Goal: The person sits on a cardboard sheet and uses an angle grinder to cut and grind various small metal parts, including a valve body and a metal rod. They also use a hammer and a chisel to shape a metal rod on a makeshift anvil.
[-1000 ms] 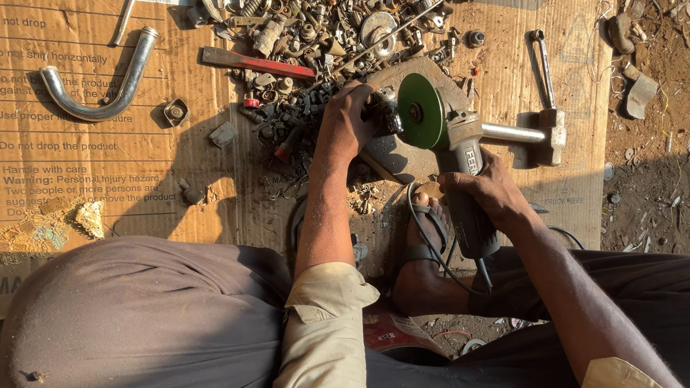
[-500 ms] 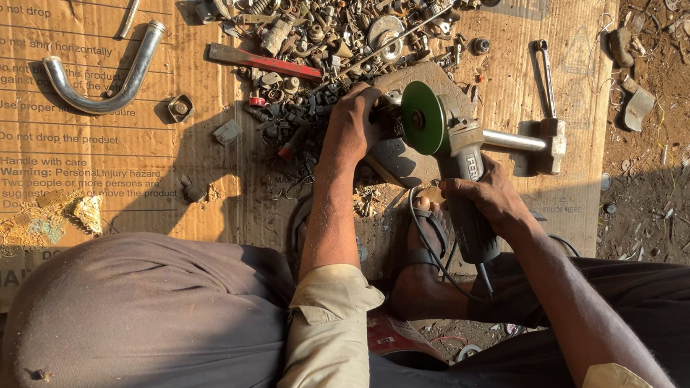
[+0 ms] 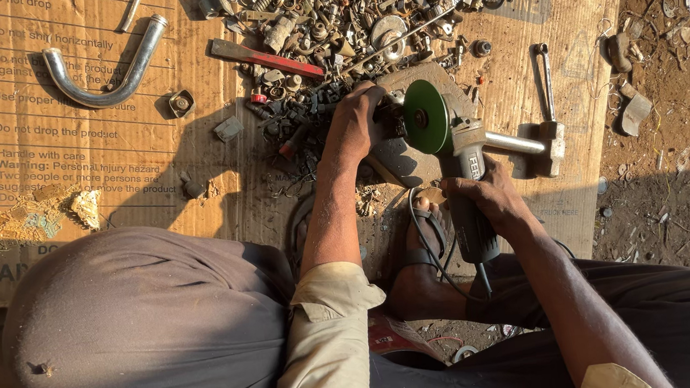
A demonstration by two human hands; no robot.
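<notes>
Bent chrome pipe [image 3: 102, 78] lies on the cardboard sheet [image 3: 39, 164] at 10 o'clock, well apart from the work. Scrap metal pile [image 3: 346, 25] sits at 12 o'clock. Left hand [image 3: 354, 126] presses closed on a small metal piece, hidden beneath the fingers, at the pile's lower edge. Just right, the angle grinder [image 3: 456, 166], centre frame, has its green disc [image 3: 426, 116] beside that hand. Right hand [image 3: 489, 197] is clamped around the grinder body. Judged heavy, rigid; hold by body and side handle [image 3: 517, 144].
</notes>
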